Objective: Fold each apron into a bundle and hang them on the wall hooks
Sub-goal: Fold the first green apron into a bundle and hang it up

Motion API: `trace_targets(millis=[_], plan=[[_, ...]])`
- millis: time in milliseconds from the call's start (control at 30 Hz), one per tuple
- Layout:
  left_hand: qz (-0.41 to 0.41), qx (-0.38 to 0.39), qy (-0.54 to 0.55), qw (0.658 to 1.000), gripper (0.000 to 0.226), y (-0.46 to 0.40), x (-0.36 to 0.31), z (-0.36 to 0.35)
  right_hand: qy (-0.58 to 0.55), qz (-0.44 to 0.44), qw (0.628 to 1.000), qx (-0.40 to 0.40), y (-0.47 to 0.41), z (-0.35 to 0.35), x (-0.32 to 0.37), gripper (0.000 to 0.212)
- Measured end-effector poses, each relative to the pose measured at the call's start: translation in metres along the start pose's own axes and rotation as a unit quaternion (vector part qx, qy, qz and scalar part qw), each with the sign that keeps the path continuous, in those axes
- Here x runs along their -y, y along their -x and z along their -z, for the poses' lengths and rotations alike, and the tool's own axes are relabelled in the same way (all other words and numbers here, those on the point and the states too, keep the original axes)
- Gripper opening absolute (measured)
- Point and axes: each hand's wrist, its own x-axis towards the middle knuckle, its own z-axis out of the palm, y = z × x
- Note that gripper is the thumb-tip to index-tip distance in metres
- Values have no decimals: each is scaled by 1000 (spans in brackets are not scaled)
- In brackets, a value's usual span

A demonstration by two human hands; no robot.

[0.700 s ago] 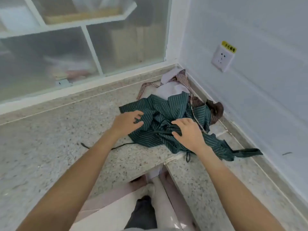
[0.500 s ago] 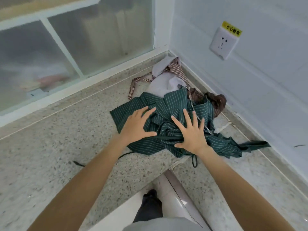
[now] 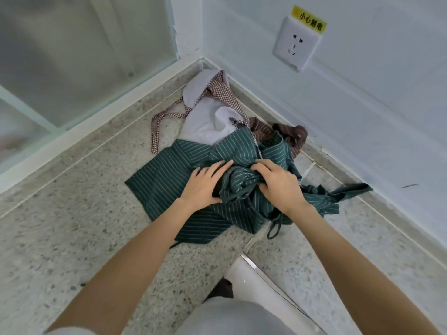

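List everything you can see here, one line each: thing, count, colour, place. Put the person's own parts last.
green apron: one, dark green with thin pale stripes, crumpled on the counter under both hands.
checked apron: one, white with brown-checked straps, behind the green one in the corner.
brown apron: one, brown striped, bunched against the right wall.
counter: one, speckled grey stone, running into the corner.
socket: one, white, on the right wall.
warning label: one, yellow, above the socket.
frosted window: one, pale green-white, behind the counter.
left hand: one, flat on the green apron.
right hand: one, fingers curled into the bunched green fabric.
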Motion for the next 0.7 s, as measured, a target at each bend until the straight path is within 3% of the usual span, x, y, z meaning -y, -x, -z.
trace_targets(millis=[200,333,700], plan=[[4,-122,44,992,60,12,11,7,32,17,998,-58,9,10,-3,53],[-43,-203,20,978,25,21,15,25,-51,-9,998,-40,8,26,-2,57],[104,-201,112,968,21,113,-36,86,-144,118,982,-11,47,64,32,60]])
